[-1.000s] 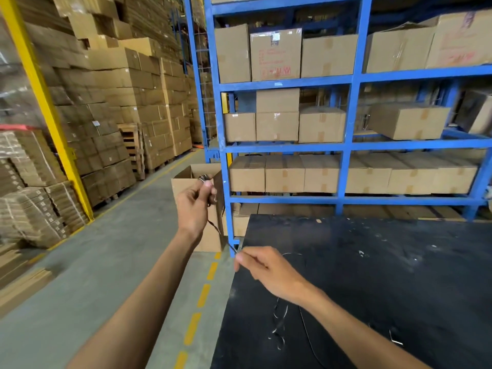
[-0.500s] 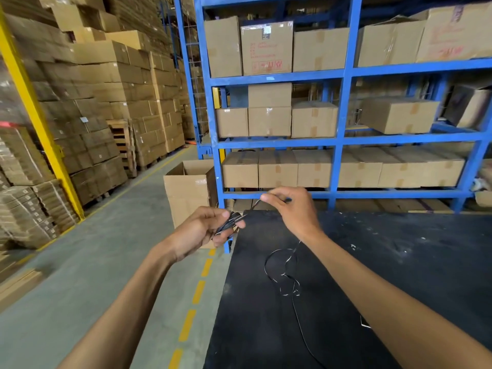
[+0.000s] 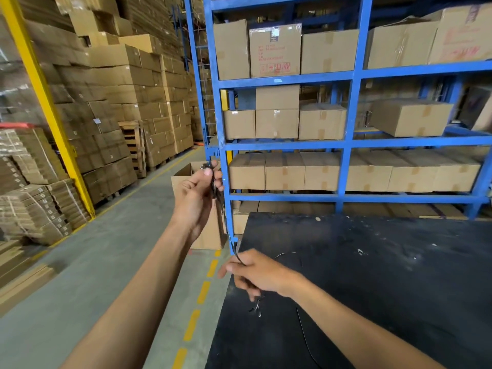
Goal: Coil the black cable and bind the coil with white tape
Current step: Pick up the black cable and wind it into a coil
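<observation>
Up high, one cardboard box [image 3: 275,50] has red writing, too blurry to read. Left hand [image 3: 197,194] fingers and right hand [image 3: 257,274] fingers pinch the thin black cable [image 3: 226,225].

The left hand [image 3: 198,193] is raised well above the right, arm stretched forward from the lower left, palm turned inward, thumb and fingers pinched closed on the black cable [image 3: 214,182]. The right hand [image 3: 257,272] sits lower and nearer, its forearm reaching in from the lower right, knuckles up, fingers curled down and closed around the same cable. The two hands are apart, wrists straight.
</observation>
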### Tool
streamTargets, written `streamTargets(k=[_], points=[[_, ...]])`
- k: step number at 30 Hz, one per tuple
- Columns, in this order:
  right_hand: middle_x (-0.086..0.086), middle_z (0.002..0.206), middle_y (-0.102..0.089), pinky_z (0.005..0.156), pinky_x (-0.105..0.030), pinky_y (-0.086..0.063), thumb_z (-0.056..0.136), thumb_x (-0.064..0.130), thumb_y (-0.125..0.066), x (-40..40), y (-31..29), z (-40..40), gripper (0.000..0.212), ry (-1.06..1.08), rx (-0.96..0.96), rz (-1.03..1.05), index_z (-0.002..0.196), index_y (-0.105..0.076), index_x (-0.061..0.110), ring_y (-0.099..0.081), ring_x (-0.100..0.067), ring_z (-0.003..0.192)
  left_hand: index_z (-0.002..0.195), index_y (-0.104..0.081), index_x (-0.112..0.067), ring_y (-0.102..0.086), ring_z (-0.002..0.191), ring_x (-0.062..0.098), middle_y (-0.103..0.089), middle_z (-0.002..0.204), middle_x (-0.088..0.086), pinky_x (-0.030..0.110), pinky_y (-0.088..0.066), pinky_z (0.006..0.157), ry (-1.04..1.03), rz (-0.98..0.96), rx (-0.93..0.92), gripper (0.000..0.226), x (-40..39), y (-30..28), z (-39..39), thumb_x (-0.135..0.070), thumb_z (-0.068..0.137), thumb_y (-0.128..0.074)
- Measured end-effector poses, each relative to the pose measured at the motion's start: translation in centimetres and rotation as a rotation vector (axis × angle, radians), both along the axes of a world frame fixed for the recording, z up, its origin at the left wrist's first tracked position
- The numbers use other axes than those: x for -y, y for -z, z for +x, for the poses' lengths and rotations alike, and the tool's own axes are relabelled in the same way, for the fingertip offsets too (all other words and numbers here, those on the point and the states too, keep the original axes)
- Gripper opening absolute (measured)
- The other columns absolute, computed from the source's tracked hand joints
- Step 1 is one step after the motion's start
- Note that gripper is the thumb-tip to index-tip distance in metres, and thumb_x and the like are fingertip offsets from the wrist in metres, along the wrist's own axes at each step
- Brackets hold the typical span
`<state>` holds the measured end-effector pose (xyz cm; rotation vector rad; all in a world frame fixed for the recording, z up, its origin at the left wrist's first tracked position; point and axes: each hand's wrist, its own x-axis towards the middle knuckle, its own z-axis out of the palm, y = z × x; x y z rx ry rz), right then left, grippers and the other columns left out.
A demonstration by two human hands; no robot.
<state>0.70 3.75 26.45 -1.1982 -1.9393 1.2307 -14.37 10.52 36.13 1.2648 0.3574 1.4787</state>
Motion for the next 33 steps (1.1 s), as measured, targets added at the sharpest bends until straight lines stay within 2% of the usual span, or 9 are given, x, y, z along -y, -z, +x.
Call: streamTargets(k=[6, 8, 10, 13, 17, 21, 25, 28, 33], points=[[0.021, 0.052, -0.049, 0.051, -0.008, -0.033, 0.102, 0.025, -0.049, 1.5, -4.1, 1.2, 0.029, -0.021, 0.061, 0.339, 0.076, -0.062, 0.027, -0.044, 0.004, 0.049, 0.063, -0.056, -0.001, -0.059, 0.068, 0.016, -0.072, 0.071, 0.011, 0.029, -0.049, 0.067, -0.627, 0.256, -0.713, 0.033, -1.3, 3.7, 0.0, -0.014, 0.093, -0.062], [0.023, 0.053, -0.052, 0.053, -0.011, -0.032, 0.1, 0.029, -0.053, 1.2, -5.7, 1.9, 0.037, 0.049, 0.085, 0.451, 0.064, -0.058, 0.036, -0.044, 0.004, 0.05, 0.062, -0.057, -0.008, -0.055, 0.058, 0.017, -0.067, 0.061, 0.002, 0.026, -0.047, 0.059, -0.574, 0.297, -0.904, 0.031, -1.1, 5.0, 0.3, -0.013, 0.093, -0.061], [0.024, 0.052, -0.056, 0.052, -0.012, -0.032, 0.099, 0.033, -0.056, 0.6, -7.0, 3.0, 0.038, 0.125, 0.101, 0.559, 0.061, -0.059, 0.033, -0.046, 0.004, 0.047, 0.065, -0.065, -0.014, -0.057, 0.055, 0.019, -0.065, 0.059, -0.005, 0.028, -0.05, 0.06, -0.295, 0.26, -0.943, 0.034, -0.7, 5.8, 0.4, -0.007, 0.096, -0.053], [0.014, 0.047, -0.051, 0.047, -0.009, -0.031, 0.095, 0.035, -0.062, -0.9, -8.3, 5.2, 0.034, 0.258, 0.024, 0.615, 0.064, -0.066, 0.022, -0.044, 0.001, 0.042, 0.082, -0.073, -0.017, -0.048, 0.05, 0.013, -0.057, 0.056, -0.005, 0.018, -0.042, 0.056, 0.087, 0.125, -0.851, 0.037, 0.5, 5.7, 0.0, -0.009, 0.102, -0.043], [0.018, 0.067, -0.071, 0.065, -0.008, -0.042, 0.091, 0.031, -0.07, -2.8, -8.2, 6.7, 0.014, 0.353, -0.171, 0.529, 0.083, -0.073, 0.02, -0.064, 0.008, 0.066, 0.1, -0.053, 0.007, -0.034, 0.042, 0.005, -0.053, 0.053, -0.009, 0.014, -0.033, 0.044, 0.387, -0.079, -0.529, 0.027, 1.9, 4.2, -0.3, -0.016, 0.093, -0.041], [0.014, 0.053, -0.054, 0.039, -0.013, -0.029, 0.097, 0.03, -0.062, -3.7, -5.4, 5.7, 0.017, 0.339, -0.364, 0.312, 0.082, -0.07, 0.028, -0.04, 0.001, 0.042, 0.088, -0.056, 0.005, -0.034, 0.04, 0.005, -0.044, 0.051, -0.007, 0.017, -0.033, 0.042, 0.494, -0.194, -0.237, 0.02, 2.6, 2.7, 0.0, -0.011, 0.089, -0.043], [0.009, 0.055, -0.051, 0.042, -0.019, -0.032, 0.103, 0.03, -0.05, -3.1, -1.4, 3.5, 0.029, 0.259, -0.408, 0.142, 0.082, -0.07, 0.025, -0.038, -0.007, 0.039, 0.095, -0.07, -0.003, -0.042, 0.047, 0.007, -0.045, 0.059, -0.004, 0.019, -0.043, 0.049, 0.494, -0.207, 0.143, 0.037, 2.2, 1.6, 1.0, -0.016, 0.098, -0.035], [0.005, 0.055, -0.05, 0.05, -0.019, -0.039, 0.106, 0.031, -0.043, -1.6, 0.8, 2.1, 0.03, 0.146, -0.336, 0.066, 0.094, -0.07, 0.023, -0.043, -0.009, 0.043, 0.11, -0.065, -0.002, -0.052, 0.06, 0.009, -0.055, 0.071, -0.002, 0.021, -0.05, 0.064, 0.348, -0.132, 0.212, 0.033, 0.5, 1.2, 1.6, -0.019, 0.103, -0.037], [0.009, 0.054, -0.045, 0.064, -0.019, -0.046, 0.104, 0.023, -0.049, 0.3, 0.0, 1.6, 0.018, -0.038, -0.099, 0.163, 0.104, -0.065, 0.015, -0.056, -0.013, 0.055, 0.084, -0.065, 0.008, -0.061, 0.066, 0.007, -0.066, 0.075, 0.008, 0.019, -0.05, 0.067, -0.356, 0.118, -0.244, 0.024, -1.1, 3.6, 2.1, -0.008, 0.098, -0.053]])
